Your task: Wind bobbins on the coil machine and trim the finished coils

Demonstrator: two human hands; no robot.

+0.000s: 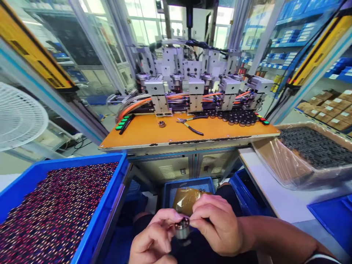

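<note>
Low in the middle of the view, both my hands meet over my lap around a small round metal part (182, 229) with copper windings at its top. My left hand (154, 240) grips its silver body from the left and below. My right hand (218, 227) pinches the top of the same part from the right, fingers curled. Just behind my hands sits a small blue bin (167, 189) with a brown bag in it.
A big blue crate (93, 234) of small wound parts fills the left. An orange bench (154, 134) ahead carries a machine (198, 84), pliers (191, 124), a lone part (162, 124) and black parts. At right stands a plastic-lined box (277, 157) of dark parts; a fan (19, 117) is far left.
</note>
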